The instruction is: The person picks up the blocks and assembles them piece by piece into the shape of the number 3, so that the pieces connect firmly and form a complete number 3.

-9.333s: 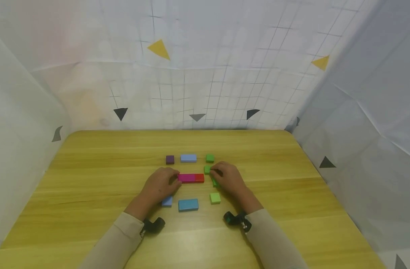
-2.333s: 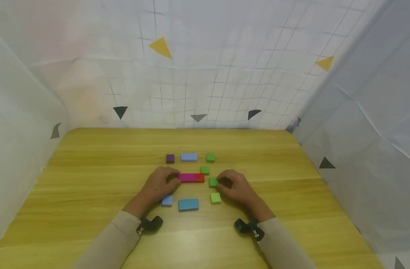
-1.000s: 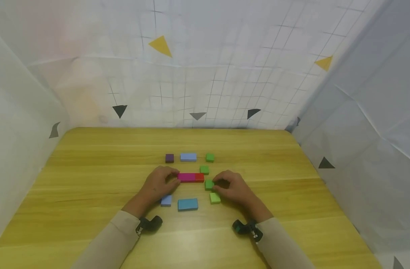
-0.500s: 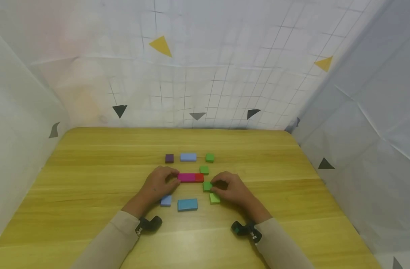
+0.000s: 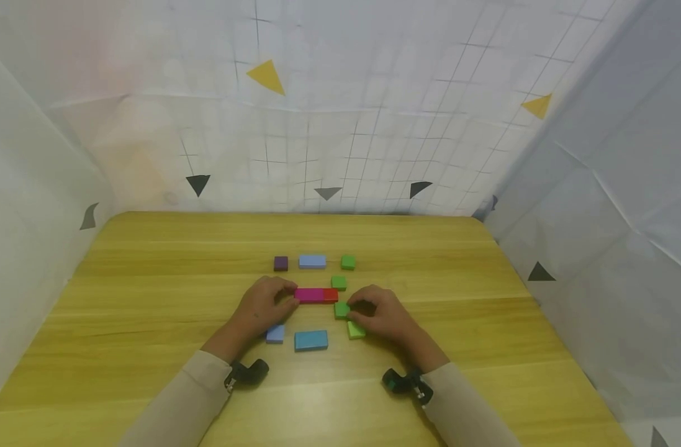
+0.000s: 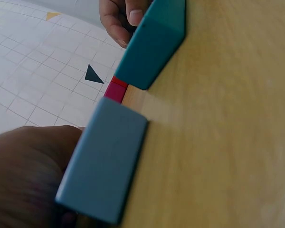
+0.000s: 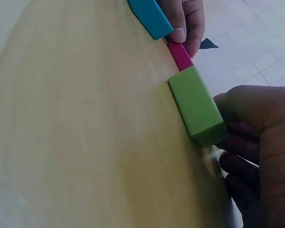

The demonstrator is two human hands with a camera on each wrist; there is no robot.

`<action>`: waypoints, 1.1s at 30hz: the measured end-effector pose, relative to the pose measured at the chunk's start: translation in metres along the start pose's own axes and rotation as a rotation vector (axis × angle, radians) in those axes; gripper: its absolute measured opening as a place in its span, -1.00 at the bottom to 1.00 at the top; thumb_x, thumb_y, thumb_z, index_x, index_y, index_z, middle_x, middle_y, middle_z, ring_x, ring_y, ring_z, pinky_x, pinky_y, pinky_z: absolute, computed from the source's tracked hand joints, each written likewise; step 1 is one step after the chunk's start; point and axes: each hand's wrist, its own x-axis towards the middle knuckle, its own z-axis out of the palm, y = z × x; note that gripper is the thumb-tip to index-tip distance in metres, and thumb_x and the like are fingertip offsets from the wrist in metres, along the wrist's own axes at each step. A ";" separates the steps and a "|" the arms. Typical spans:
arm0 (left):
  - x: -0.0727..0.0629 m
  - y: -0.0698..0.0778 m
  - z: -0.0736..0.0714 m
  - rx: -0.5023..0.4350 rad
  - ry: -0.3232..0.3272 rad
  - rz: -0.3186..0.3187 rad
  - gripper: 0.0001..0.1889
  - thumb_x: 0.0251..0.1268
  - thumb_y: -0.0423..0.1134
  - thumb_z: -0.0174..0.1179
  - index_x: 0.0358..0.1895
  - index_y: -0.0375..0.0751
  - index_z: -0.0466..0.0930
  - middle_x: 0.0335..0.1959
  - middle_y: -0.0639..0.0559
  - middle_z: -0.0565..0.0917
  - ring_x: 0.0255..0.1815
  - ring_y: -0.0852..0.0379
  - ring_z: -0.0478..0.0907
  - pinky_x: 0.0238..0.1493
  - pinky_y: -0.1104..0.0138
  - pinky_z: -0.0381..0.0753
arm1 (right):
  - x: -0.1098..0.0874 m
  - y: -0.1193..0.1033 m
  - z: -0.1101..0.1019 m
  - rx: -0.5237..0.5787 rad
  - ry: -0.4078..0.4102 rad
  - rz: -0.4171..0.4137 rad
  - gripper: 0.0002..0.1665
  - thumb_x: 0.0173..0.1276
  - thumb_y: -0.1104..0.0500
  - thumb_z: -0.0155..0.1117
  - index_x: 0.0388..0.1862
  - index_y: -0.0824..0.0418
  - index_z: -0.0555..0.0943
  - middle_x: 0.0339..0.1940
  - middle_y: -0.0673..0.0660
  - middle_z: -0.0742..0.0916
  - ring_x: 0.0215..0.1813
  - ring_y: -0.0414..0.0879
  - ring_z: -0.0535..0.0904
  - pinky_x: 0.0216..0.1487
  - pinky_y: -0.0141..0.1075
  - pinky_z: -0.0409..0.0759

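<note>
In the head view, a magenta block (image 5: 309, 295) lies end to end with a red block (image 5: 331, 295). My left hand (image 5: 266, 305) pinches the magenta block's left end between thumb and fingers. A green block (image 5: 341, 311) sits just in front of the red one, and my right hand (image 5: 382, 313) pinches its right side. Behind the red block lies another green block (image 5: 338, 283). A lime-green block (image 5: 356, 330) is partly under my right thumb in this view; the right wrist view shows it (image 7: 197, 107) large, hiding what my right fingertips hold.
A dark purple block (image 5: 281, 264), a long pale blue block (image 5: 312, 262) and a green block (image 5: 348, 262) form a back row. In front lie a second pale blue block (image 5: 275, 334), beside my left wrist, and a bright blue block (image 5: 311, 341). White sheets (image 5: 329, 155) stand around the wooden table.
Earlier my right hand was at the green block behind the red one. Since then it has taken the other green block and slid it left and nearer, before the red block. My left hand has stayed put.
</note>
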 end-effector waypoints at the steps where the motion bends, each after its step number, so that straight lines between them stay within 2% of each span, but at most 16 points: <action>1: 0.000 0.000 0.000 -0.001 -0.001 -0.002 -0.66 0.28 -0.05 0.34 0.07 -0.07 0.69 0.00 0.09 0.70 0.03 0.10 0.54 0.12 0.12 0.56 | 0.000 0.000 0.000 -0.003 0.000 0.000 -0.79 0.26 0.11 0.46 -0.11 0.03 0.73 -0.08 -0.13 0.74 0.04 -0.20 0.62 0.13 -0.20 0.61; 19: 0.002 0.001 0.000 0.006 -0.026 -0.044 -0.65 0.30 -0.02 0.32 0.09 -0.04 0.68 0.03 0.12 0.69 0.08 0.12 0.52 0.17 0.13 0.55 | 0.002 -0.003 0.001 -0.016 0.020 0.024 -0.78 0.25 0.12 0.48 -0.11 0.04 0.73 -0.09 -0.16 0.74 0.03 -0.22 0.61 0.12 -0.20 0.60; 33: 0.002 0.001 0.000 0.009 -0.026 -0.040 -0.65 0.31 -0.01 0.31 0.09 -0.04 0.67 0.03 0.11 0.68 0.08 0.11 0.52 0.17 0.12 0.54 | 0.001 -0.003 0.002 -0.012 0.027 0.014 -0.77 0.28 0.09 0.45 -0.08 0.03 0.73 -0.08 -0.13 0.74 0.02 -0.20 0.62 0.10 -0.20 0.61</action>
